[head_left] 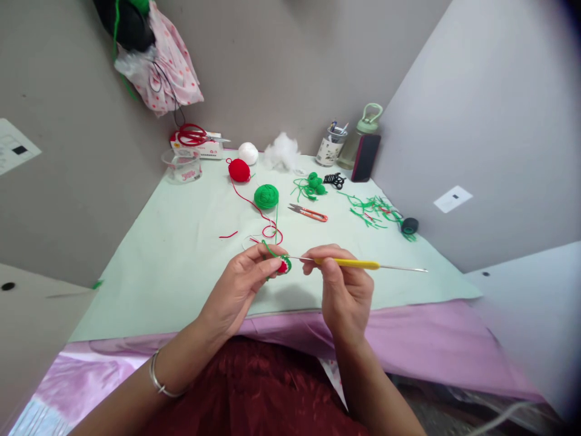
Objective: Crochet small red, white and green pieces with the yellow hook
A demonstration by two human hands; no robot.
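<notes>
Between the thumb and fingers of my left hand [249, 275] is a small round crochet piece [284, 265], red in the middle with a white ring and a green edge. My right hand [342, 281] grips the yellow handle of a double-ended crochet hook [351, 263]. The hook's left tip meets the edge of the piece; whether it passes through a stitch is too small to tell. Green yarn runs from my left fingers toward a green yarn ball [266, 197]. A red yarn ball [239, 170] lies behind it, its strand looping near my left hand.
Orange thread snips [308, 212] lie beyond my hands. Green yarn scraps [374, 211] and a black roll [409, 226] are at right. Along the back stand a clear tub [182, 165], white stuffing [282, 152], a pen cup [331, 147], a bottle [358, 139] and a phone [365, 158].
</notes>
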